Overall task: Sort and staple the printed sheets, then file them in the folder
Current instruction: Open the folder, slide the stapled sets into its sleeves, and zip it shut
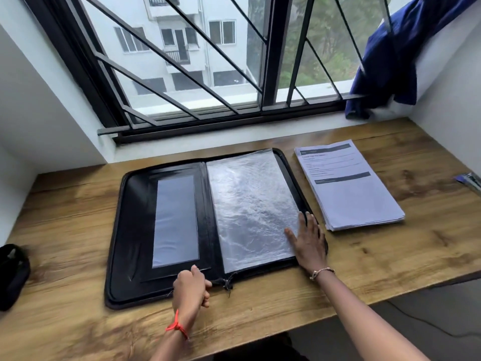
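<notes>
At frame centre, one black zip folder (166,230) lying open flat on the wooden desk (78,321), one clear sleeve (250,204) on its right half. Right hand (308,243) flat, fingers spread, pressing the sleeve's lower right corner. Left hand (191,286) curled, pinching the folder's bottom edge. At right, one stack of printed sheets (348,188), just beside the right hand, apart. Far left, one dark object (11,274); upper right, blue cloth (395,56).

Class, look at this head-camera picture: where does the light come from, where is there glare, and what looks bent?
Head view: daylight enters through the window; it glares off the folder's plastic sleeve; wide-angle distortion bows the desk edges and window bars.
</notes>
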A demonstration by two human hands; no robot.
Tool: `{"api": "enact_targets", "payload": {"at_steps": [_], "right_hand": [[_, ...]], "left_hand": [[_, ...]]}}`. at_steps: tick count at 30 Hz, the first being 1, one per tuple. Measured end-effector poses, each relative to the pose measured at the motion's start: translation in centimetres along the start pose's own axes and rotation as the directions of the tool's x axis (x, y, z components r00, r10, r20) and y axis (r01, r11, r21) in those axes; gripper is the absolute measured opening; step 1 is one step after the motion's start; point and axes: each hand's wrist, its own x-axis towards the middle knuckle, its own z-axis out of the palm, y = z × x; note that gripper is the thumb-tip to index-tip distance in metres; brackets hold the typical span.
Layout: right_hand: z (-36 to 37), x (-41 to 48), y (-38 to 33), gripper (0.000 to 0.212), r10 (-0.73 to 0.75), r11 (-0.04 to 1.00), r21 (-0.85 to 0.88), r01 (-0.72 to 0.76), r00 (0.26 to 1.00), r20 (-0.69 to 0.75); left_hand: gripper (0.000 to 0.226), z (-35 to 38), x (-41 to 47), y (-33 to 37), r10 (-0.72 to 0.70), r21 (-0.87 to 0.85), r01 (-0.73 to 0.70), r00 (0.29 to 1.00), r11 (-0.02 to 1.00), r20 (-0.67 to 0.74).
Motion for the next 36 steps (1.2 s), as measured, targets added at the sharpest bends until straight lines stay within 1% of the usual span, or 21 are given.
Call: {"api": "enact_targets", "payload": {"at_steps": [4, 5, 7, 9, 11, 13, 16, 18, 22, 25, 28, 30, 32, 34, 36], "right_hand": [[-0.7, -0.2, 0.4, 0.119, -0.020, 0.998, 0.054, 0.018, 0.999, 0.043], [-1.0, -0.1, 0.6, 0.111, -0.029, 0.996, 0.091, 0.025, 0.999, 0.041], [-2.1, 0.4, 1.0, 0.077, -0.042, 0.975, 0.219, 0.043, 0.999, -0.006], [-3.7, 1.4, 1.7, 0.047, -0.041, 0.922, 0.380, 0.074, 0.995, -0.095], [-5.4, 2.8, 2.6, 0.029, -0.014, 0.881, 0.463, 0.100, 0.983, -0.186], [-6.9, 4.5, 3.8, 0.022, 0.013, 0.866, 0.486, 0.119, 0.966, -0.259], [-9.0, 7.8, 6.0, 0.017, 0.020, 0.874, 0.464, 0.142, 0.945, -0.328], [-10.1, 9.9, 7.6, 0.014, 0.019, 0.884, 0.443, 0.149, 0.935, -0.353], [-11.2, 13.7, 10.8, 0.019, 0.040, 0.905, 0.410, 0.115, 0.936, -0.351], [-11.4, 16.0, 13.0, 0.020, 0.099, 0.927, 0.373, 0.036, 0.937, -0.335], [-11.3, 17.9, 14.7, 0.028, 0.199, 0.959, 0.255, -0.122, 0.931, -0.304], [-11.4, 18.8, 15.4, 0.035, 0.266, 0.956, 0.198, -0.218, 0.929, -0.256], [-11.3, 19.7, 15.9, 0.041, 0.285, 0.952, 0.179, -0.250, 0.936, -0.207], [-11.1, 20.3, 16.3, 0.045, 0.274, 0.953, 0.179, -0.245, 0.948, -0.164], [-10.8, 20.7, 16.5, 0.045, 0.261, 0.958, 0.162, -0.235, 0.952, -0.160]], "left_hand": [[0.056, 1.2, 0.1, 4.0, 0.152, 0.084, -0.154, 0.988, 0.985, 0.029], [0.056, 1.8, 0.1, 5.0, 0.197, 0.099, -0.201, 0.979, 0.974, 0.051], [0.056, 2.8, 0.1, 7.1, 0.292, 0.075, -0.301, 0.951, 0.951, 0.103], [0.055, 4.3, -0.1, 9.2, 0.371, 0.011, -0.377, 0.917, 0.926, 0.143], [0.052, 6.3, -0.2, 11.3, 0.422, -0.040, -0.422, 0.890, 0.906, 0.173], [0.047, 8.6, -0.2, 13.2, 0.467, -0.072, -0.462, 0.864, 0.884, 0.188], [0.039, 12.6, -0.2, 15.8, 0.489, -0.111, -0.476, 0.848, 0.873, 0.206], [0.036, 15.4, 0.3, 17.0, 0.478, -0.098, -0.468, 0.848, 0.878, 0.230], [0.034, 20.4, 1.3, 19.2, 0.491, -0.052, -0.495, 0.833, 0.867, 0.254], [0.041, 23.3, 1.8, 20.5, 0.516, 0.004, -0.536, 0.815, 0.844, 0.265], [0.045, 25.5, 1.8, 21.7, 0.525, 0.063, -0.556, 0.811, 0.829, 0.258], [0.043, 26.6, 2.1, 22.3, 0.515, 0.103, -0.553, 0.818, 0.827, 0.256], [0.037, 27.9, 3.0, 22.5, 0.533, 0.149, -0.571, 0.814, 0.807, 0.231], [0.027, 29.1, 4.2, 22.1, 0.486, 0.235, -0.533, 0.843, 0.813, 0.230], [0.014, 29.7, 4.5, 22.2, 0.402, 0.280, -0.456, 0.886, 0.845, 0.229]]}}
